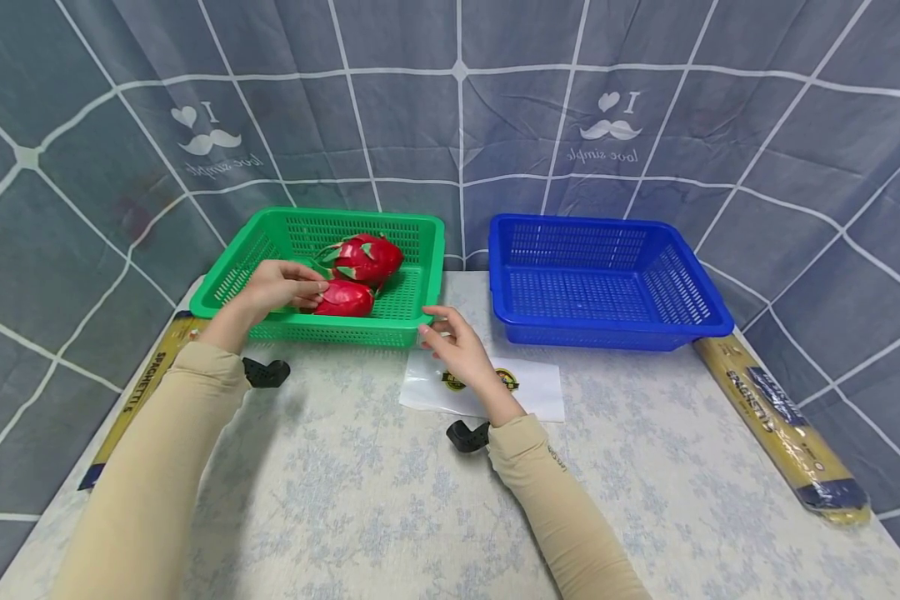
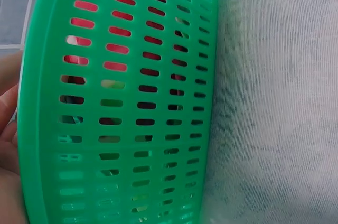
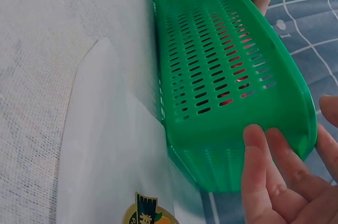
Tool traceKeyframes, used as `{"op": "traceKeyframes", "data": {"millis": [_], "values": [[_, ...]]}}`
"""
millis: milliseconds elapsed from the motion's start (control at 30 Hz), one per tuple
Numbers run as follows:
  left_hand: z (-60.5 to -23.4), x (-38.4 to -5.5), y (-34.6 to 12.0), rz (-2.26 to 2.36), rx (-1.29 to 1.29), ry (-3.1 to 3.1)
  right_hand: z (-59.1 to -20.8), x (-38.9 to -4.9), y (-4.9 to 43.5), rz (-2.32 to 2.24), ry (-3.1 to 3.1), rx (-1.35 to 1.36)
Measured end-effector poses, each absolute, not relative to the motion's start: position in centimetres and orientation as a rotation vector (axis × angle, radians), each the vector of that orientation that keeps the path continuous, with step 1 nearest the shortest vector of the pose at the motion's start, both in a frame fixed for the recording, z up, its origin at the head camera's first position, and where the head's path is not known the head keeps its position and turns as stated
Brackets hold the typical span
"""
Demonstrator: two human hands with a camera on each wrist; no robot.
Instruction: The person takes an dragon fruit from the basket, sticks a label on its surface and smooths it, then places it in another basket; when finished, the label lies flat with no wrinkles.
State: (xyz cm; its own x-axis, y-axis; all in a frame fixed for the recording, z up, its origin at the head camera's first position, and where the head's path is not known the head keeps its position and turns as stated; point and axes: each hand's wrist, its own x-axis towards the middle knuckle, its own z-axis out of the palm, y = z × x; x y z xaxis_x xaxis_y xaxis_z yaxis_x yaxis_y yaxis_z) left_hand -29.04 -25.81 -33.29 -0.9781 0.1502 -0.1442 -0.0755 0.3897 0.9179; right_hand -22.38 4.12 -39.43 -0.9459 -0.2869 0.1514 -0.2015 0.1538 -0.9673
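Note:
A green slotted basket (image 1: 330,215) stands at the table's back left with two red dragon fruits in it. My left hand (image 1: 281,287) reaches over the front rim, and its fingers and thumb grip the left end of the nearer dragon fruit (image 1: 348,298). The other dragon fruit (image 1: 367,254) lies just behind it. My right hand (image 1: 453,342) is at the basket's front right corner, fingers straight and relaxed. In the right wrist view those fingers (image 3: 264,155) lie against the green basket (image 3: 211,145). The left wrist view shows only the basket (image 2: 132,145) wall.
An empty blue basket (image 1: 607,223) stands to the right of the green one. A clear plastic bag (image 1: 536,387) with a printed label lies flat under my right wrist. Spaghetti packs lie along the right edge (image 1: 780,425) and the left edge (image 1: 138,383). A grey curtain hangs behind.

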Motion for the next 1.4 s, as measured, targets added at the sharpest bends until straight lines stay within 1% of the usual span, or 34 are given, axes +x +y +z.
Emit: {"op": "traceKeyframes", "data": {"millis": [333, 533, 633, 700, 833, 1000, 1233, 1400], "values": [[-32.7, -28.6, -25.2, 1.894, 0.053, 2.449, -39.4, -22.2, 4.2, -1.932, 2.322, -0.502], [-30.7, -28.4, -23.4, 2.010, 0.035, 2.389, -38.2, -21.7, 4.5, -1.895, 2.324, -0.524], [-29.5, -28.0, -21.9, 2.071, 0.072, 2.361, -38.0, -21.6, 4.6, -1.825, 2.426, -0.470], [-28.7, -27.6, -21.0, 2.135, 0.098, 2.317, -38.5, -21.9, 4.7, -1.785, 2.509, -0.422], [-27.6, -26.5, -19.3, 2.249, 0.154, 2.221, -37.5, -21.4, 5.0, -1.753, 2.597, -0.379], [-26.6, -24.8, -17.3, 2.299, 0.235, 2.170, -36.0, -20.6, 5.9, -1.854, 2.542, -0.395], [-26.1, -21.9, -14.4, 2.348, 0.419, 2.089, -34.6, -19.2, 8.2, -2.101, 2.278, -0.554], [-26.6, -19.2, -12.3, 2.345, 0.521, 2.062, -33.8, -17.5, 9.9, -2.157, 2.132, -0.642]]}}
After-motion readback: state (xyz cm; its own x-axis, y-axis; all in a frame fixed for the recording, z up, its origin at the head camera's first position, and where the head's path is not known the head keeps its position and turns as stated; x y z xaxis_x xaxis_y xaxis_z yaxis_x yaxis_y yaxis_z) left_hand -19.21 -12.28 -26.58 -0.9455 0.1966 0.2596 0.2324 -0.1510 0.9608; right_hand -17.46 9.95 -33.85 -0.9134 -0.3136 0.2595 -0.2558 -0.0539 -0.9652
